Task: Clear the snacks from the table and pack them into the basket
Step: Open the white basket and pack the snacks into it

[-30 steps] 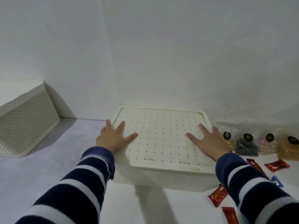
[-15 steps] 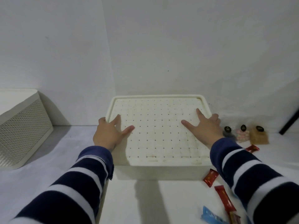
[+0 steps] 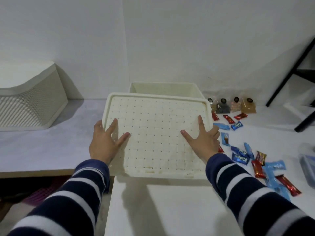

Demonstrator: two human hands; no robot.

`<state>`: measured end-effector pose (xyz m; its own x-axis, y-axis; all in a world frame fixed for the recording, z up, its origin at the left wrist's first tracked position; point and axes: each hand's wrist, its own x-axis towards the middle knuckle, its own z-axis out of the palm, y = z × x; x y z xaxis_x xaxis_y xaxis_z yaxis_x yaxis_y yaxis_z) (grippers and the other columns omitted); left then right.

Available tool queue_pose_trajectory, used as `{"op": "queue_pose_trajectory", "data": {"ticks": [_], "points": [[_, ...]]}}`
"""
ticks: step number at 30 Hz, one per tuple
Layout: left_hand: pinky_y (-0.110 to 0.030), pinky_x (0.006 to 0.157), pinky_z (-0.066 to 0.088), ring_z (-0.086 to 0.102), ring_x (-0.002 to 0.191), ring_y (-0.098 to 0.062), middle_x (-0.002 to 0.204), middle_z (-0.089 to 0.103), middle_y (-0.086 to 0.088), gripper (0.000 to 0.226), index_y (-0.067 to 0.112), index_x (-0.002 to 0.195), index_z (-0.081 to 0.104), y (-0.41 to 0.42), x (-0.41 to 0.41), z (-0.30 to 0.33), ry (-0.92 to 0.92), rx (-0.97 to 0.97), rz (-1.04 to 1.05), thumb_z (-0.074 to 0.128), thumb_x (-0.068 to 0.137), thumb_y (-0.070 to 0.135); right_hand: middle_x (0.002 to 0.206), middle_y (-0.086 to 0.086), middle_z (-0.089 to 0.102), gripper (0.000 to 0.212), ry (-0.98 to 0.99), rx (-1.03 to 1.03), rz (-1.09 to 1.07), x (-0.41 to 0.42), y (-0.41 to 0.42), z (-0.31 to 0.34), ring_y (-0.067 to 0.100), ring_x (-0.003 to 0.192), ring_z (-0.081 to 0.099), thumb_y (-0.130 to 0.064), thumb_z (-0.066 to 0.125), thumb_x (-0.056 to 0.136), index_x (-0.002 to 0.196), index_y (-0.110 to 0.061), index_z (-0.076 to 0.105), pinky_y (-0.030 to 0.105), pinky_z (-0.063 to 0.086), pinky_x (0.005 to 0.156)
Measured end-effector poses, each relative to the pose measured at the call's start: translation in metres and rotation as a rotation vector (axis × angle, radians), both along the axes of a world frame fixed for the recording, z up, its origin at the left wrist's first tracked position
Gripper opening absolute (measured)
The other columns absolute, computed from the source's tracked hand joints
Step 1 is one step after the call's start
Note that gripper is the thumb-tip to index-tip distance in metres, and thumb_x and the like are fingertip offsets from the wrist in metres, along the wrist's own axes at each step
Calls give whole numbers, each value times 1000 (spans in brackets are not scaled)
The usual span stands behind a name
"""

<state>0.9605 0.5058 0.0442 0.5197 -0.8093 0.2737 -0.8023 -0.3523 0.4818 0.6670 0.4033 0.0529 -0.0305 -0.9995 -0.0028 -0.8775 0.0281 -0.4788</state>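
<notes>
A cream perforated lid (image 3: 156, 133) hangs tilted above the white table, in front of the open cream basket (image 3: 163, 86), whose rim and inner wall show behind it. My left hand (image 3: 104, 142) grips the lid's left edge, thumb and forefinger spread on top. My right hand (image 3: 204, 140) grips the right edge the same way. Several red and blue wrapped snacks (image 3: 242, 155) lie scattered on the table to the right. Several small clear snack bags (image 3: 233, 106) stand in a row by the wall. The inside of the basket is mostly hidden by the lid.
A second perforated white bin (image 3: 30, 103) sits at the far left on a lower grey surface. Black frame legs (image 3: 288, 77) slant at the right. A clear plastic container (image 3: 308, 166) is at the right edge. The white table's left edge (image 3: 110, 201) drops to the floor.
The lid lay flat on the basket under both hands. Now it is lifted off and drawn toward me, and the open basket shows behind it.
</notes>
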Motion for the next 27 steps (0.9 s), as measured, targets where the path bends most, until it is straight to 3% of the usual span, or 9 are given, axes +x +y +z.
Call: {"op": "queue_pose_trajectory", "data": {"ticks": [7, 14, 19, 27], "points": [[-43, 87, 53, 49, 123, -28, 149, 20, -8, 75, 33, 145, 34, 57, -15, -60, 102, 169, -4, 52, 80, 67, 152, 19, 3, 93, 96, 127, 23, -13, 54, -56, 39, 140, 14, -82, 39, 74, 149, -44, -1, 49, 26, 110], [-44, 94, 50, 39, 132, -24, 153, 14, -6, 78, 38, 145, 28, 58, -18, -97, 223, 414, 31, 52, 78, 70, 155, 19, -1, 92, 189, 332, 101, -15, 46, -96, 38, 144, 6, -82, 38, 75, 150, -42, 0, 47, 23, 113], [-44, 108, 37, 13, 144, -27, 155, 12, -12, 77, 36, 146, 29, 49, -22, -106, 142, 455, 68, 53, 80, 67, 157, 15, 2, 92, 329, 377, 201, -14, 33, -107, 36, 144, 6, -80, 38, 77, 151, -37, 6, 45, 22, 114], [-51, 111, 31, 10, 144, -31, 156, 5, -13, 71, 33, 146, 24, 42, -26, -100, 148, 611, 60, 50, 86, 61, 159, 11, -1, 86, 372, 463, 254, -16, 26, -95, 33, 146, 2, -75, 41, 80, 151, -36, 10, 48, 22, 114]]}}
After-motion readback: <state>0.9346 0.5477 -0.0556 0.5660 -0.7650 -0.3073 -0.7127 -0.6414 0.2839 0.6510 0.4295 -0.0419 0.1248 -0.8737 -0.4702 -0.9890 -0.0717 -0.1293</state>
